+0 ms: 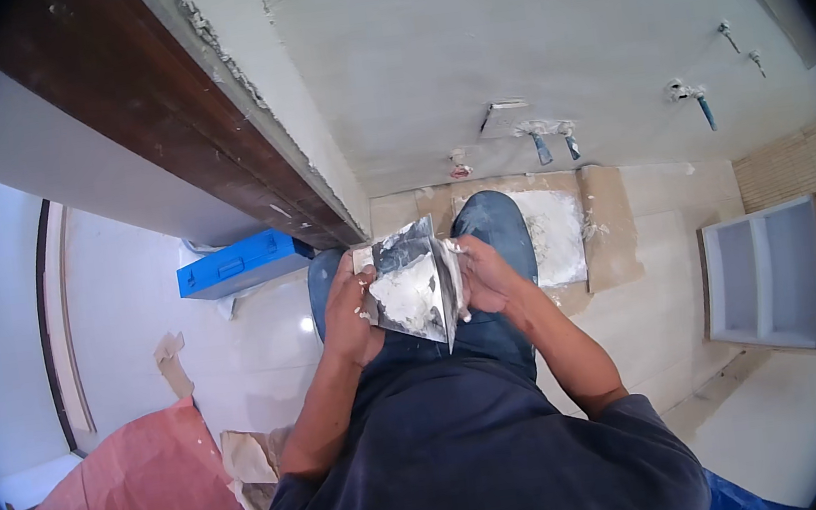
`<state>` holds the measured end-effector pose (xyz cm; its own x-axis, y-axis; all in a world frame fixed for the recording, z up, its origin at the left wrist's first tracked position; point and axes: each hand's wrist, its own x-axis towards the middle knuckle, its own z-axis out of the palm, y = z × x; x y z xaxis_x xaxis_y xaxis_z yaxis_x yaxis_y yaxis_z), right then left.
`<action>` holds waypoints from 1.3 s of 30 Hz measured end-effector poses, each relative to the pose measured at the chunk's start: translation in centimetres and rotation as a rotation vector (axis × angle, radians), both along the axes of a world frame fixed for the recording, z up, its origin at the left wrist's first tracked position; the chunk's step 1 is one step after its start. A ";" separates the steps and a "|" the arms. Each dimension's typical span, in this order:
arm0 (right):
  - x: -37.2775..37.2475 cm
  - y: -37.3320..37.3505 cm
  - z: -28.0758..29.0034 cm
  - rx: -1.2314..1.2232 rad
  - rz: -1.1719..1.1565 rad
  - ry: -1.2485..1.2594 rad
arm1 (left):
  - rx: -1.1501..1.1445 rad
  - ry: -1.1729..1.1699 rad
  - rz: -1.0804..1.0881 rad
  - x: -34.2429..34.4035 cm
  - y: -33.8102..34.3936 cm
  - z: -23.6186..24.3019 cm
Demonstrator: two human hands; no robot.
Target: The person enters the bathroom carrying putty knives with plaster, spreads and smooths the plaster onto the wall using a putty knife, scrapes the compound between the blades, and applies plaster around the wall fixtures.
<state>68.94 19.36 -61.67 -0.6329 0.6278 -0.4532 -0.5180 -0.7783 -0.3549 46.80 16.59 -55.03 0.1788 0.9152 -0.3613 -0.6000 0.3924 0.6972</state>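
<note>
Close in front of my lap, my left hand (346, 312) is closed around the edge of a flat steel plastering trowel (391, 322). White plaster (410, 291) covers the middle of its blade. My right hand (484, 275) grips a second steel trowel (449, 296), seen nearly edge-on with white plaster along its handle side. The two blades meet or overlap; whether they touch along their whole length I cannot tell. White smears stick to the fingers of both hands.
Beyond my knees lies cardboard (609, 227) with a white-smeared sheet (557, 236). A blue metal box (243, 262) sits left, a pink sack (133, 488) lower left, and a framed shelf unit (766, 277) right. Pipe fittings (542, 147) protrude from the grey wall (504, 32) ahead.
</note>
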 end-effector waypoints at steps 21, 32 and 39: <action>2.4 1.8 -0.7 0.201 -0.339 0.349 | 0.035 -0.110 -0.117 2.8 -1.0 -0.8; -0.7 -0.3 2.3 0.213 -0.386 -0.687 | 0.020 -0.050 -0.129 3.6 -1.9 -2.8; 0.2 -0.4 -4.6 0.361 -0.350 -0.951 | 0.063 -0.024 -0.089 2.4 -1.2 -1.6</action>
<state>69.17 18.96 -66.32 0.1225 0.9010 -0.4162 -0.0815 -0.4088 -0.9090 49.21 15.37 -56.61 0.2678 0.9161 -0.2985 -0.5816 0.4007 0.7080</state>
